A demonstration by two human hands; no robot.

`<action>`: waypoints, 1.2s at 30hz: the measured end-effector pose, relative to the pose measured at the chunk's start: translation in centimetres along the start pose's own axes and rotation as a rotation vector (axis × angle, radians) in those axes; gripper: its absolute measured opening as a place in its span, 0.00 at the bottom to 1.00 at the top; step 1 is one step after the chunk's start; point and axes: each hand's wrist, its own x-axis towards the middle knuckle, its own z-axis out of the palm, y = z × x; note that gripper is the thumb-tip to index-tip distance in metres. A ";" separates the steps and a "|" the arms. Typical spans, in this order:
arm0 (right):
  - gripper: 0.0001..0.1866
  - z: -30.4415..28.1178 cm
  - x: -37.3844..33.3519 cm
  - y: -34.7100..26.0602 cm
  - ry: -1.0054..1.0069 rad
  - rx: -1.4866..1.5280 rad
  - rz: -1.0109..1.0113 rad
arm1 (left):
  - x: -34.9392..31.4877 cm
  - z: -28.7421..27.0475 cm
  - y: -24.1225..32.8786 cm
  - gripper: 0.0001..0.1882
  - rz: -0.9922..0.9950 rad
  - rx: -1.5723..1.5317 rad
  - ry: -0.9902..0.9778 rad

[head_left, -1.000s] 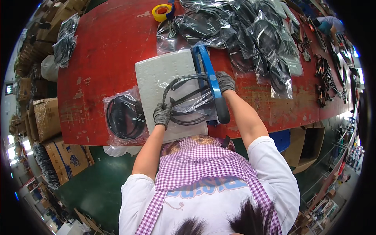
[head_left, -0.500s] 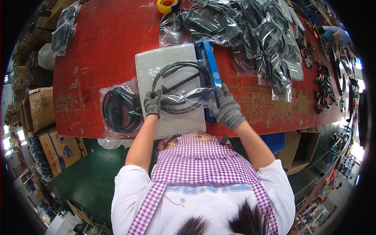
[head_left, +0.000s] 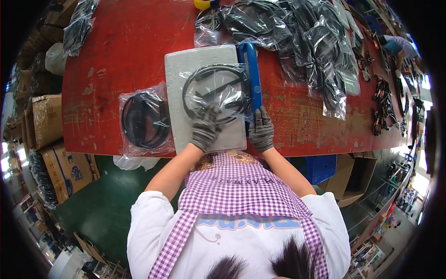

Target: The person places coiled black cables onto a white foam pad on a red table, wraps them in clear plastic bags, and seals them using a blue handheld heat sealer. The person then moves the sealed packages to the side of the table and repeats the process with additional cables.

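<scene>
A clear plastic bag with a coiled black cable (head_left: 189,88) and a dark bar-shaped piece lies on a white foam board (head_left: 179,69). My left hand (head_left: 206,128), in a grey striped glove, lies on the bag's near part with fingers stretched out. Along the board's right edge stands a long blue bag sealer (head_left: 253,69), and the bag's right edge reaches it. My gloved right hand (head_left: 261,130) is closed over the sealer's near end. Its thumb is hard to make out.
Left of the board lies another bagged cable (head_left: 145,120). Bagged cables (head_left: 320,46) are heaped at the far right, near a yellow tape roll (head_left: 203,3). The red table's (head_left: 111,56) front edge is close to me. Cartons (head_left: 49,118) stand at left; a person (head_left: 399,46) is at far right.
My left hand has moved right from the bag's left edge onto its near part. My right hand has drawn closer and inward, and the sealer's arm has come down in line with its base.
</scene>
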 end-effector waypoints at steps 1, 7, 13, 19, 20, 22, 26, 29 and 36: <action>0.25 -0.1 0.0 0.0 -0.005 0.000 0.003 | -0.8 0.2 1.1 0.34 0.012 0.012 -0.057; 0.24 -0.3 0.1 -0.5 -0.014 0.004 0.017 | -3.2 1.4 1.7 0.43 0.064 0.058 -0.216; 0.25 0.2 -0.2 -0.3 0.004 0.020 -0.027 | -2.8 0.0 1.0 0.35 0.090 -0.019 -0.134; 0.25 -0.2 0.0 -0.6 0.015 0.033 -0.025 | -1.5 -0.3 -4.6 0.33 -0.604 0.006 0.508; 0.25 -0.2 0.0 -0.5 0.005 0.040 -0.011 | -1.7 -0.1 -5.6 0.38 -0.849 -0.257 0.389; 0.24 -0.3 0.0 -0.4 -0.008 0.053 0.023 | 0.2 -3.5 -5.5 0.25 -1.020 -0.561 -0.166; 0.24 0.1 0.0 -0.2 0.021 0.026 -0.010 | 0.1 -0.9 -8.1 0.12 -1.055 -0.967 -0.174; 0.23 -0.2 -0.1 0.0 0.034 0.026 0.000 | 0.2 -1.8 -7.3 0.08 -1.166 -1.341 -0.078; 0.23 -0.2 0.0 -0.2 0.046 0.023 -0.002 | 0.9 -1.0 -8.4 0.15 -1.228 -1.690 -0.131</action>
